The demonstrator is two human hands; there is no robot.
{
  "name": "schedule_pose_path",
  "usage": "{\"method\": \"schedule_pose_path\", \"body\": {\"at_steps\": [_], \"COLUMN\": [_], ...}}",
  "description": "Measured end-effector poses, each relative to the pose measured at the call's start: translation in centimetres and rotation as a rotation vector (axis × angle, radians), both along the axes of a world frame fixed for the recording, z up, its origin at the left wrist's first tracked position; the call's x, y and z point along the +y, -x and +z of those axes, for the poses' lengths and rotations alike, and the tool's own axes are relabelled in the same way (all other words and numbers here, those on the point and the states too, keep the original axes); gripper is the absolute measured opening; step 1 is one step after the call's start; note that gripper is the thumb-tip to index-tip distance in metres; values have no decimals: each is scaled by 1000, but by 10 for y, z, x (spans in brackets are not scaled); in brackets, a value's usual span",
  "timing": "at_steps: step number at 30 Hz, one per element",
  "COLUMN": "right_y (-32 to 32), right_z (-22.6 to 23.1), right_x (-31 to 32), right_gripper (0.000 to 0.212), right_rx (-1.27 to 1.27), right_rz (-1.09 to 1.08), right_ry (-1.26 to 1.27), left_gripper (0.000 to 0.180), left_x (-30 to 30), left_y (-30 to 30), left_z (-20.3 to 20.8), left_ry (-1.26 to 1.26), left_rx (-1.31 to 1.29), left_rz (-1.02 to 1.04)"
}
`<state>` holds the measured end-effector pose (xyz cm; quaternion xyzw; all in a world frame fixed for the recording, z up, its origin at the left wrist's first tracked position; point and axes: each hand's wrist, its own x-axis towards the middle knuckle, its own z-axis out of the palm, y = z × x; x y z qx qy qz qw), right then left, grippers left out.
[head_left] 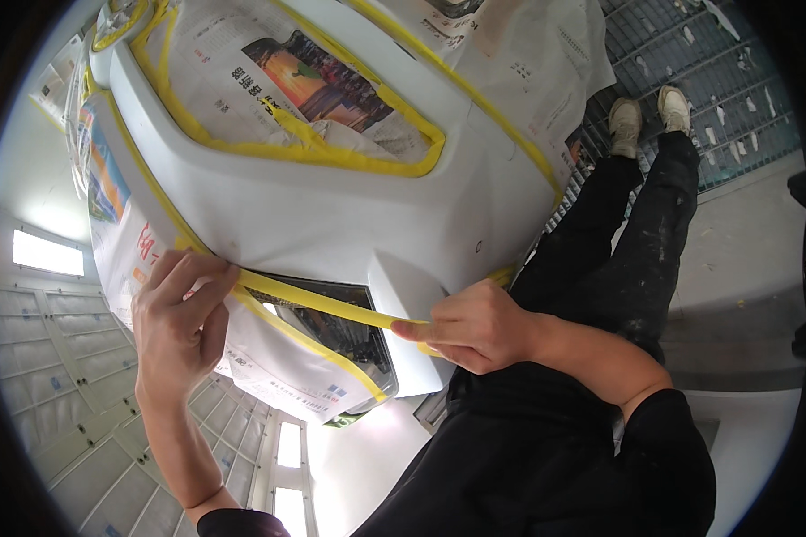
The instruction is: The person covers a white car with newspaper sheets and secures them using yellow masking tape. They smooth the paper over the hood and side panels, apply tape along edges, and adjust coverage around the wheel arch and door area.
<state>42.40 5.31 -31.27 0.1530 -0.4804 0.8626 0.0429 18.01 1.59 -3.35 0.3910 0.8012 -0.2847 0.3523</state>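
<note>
A strip of yellow masking tape (pixel 331 303) stretches between my hands, across the upper part of a dark headlight (pixel 349 336) on a white car body (pixel 313 210). Its left end is under the bent fingers of my left hand (pixel 181 309), pressed together at the headlight's corner. At the other end, my right hand (pixel 484 327) is closed on the tape, thumb laid along it. Some yellow shows behind the right knuckles; whether that is a roll I cannot tell. A newspaper sheet (pixel 282 367) with a taped edge covers the lower part of the headlight.
More newspaper (pixel 215 89), edged with yellow tape, covers an opening higher on the body. Another taped sheet (pixel 546 80) hangs at the upper right. Beside the car, my shoes stand on a floor grating (pixel 725 89) with paper scraps. Panelled walls (pixel 72 367) rise at the left.
</note>
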Motion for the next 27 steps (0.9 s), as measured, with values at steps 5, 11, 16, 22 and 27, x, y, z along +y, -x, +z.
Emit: {"method": "schedule_pose_path", "body": {"at_steps": [5, 11, 16, 22, 27], "right_y": [11, 19, 19, 19, 21], "right_z": [-12, -23, -21, -21, -19], "right_x": [-23, -39, -36, -36, -33], "right_gripper": [39, 36, 37, 37, 36], "right_rx": [-190, -186, -212, -246, -298], "right_rz": [210, 213, 293, 318, 377], "right_ry": [228, 310, 295, 328, 396], "left_gripper": [33, 27, 24, 31, 36], "left_x": [1, 1, -2, -7, -10], "left_y": [-5, -8, -19, -34, -40], "left_z": [-2, -5, -14, -20, -19], "left_ry": [19, 11, 23, 76, 115], "left_rx": [47, 78, -8, 14, -31], "left_rz": [111, 126, 80, 53, 78]}}
